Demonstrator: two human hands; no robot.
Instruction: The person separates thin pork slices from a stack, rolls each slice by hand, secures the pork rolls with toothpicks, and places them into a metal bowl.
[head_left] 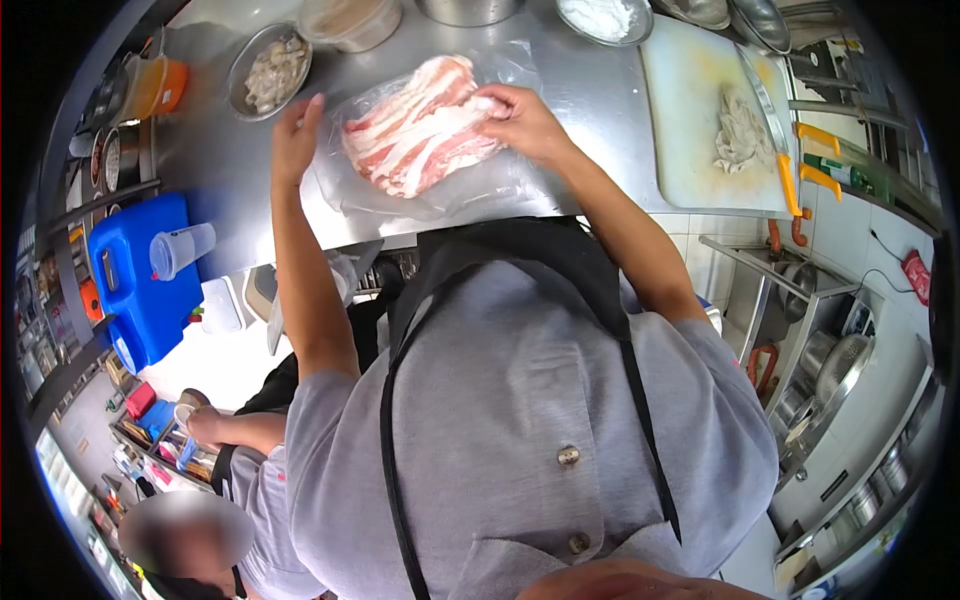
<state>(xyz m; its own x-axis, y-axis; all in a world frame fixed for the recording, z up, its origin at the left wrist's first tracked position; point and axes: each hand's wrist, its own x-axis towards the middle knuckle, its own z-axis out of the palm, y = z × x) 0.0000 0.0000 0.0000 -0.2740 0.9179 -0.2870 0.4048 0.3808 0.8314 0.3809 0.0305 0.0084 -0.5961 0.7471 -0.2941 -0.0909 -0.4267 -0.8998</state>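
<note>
A pile of raw, streaky bacon slices [420, 140] lies on a clear plastic bag [470, 195] spread over the steel worktop. My right hand [530, 125] is at the pile's right edge, its thumb and fingers closed on the pale end of the meat. Left of the bacon, my left hand [297, 145] is raised beside the bag with its fingers apart and nothing visible in them. Just above it stands a metal bowl [240, 100] of pale, wet pieces that I cannot identify.
Along the back of the worktop [600, 150] are a plastic tub [350, 25] and a bowl of white powder [605, 20]. To the right, a cutting board [690, 120] bears a crumpled cloth and a yellow-handled knife [787, 185]. A blue jerrycan [150, 300] stands left; another person [270, 510] is lower left.
</note>
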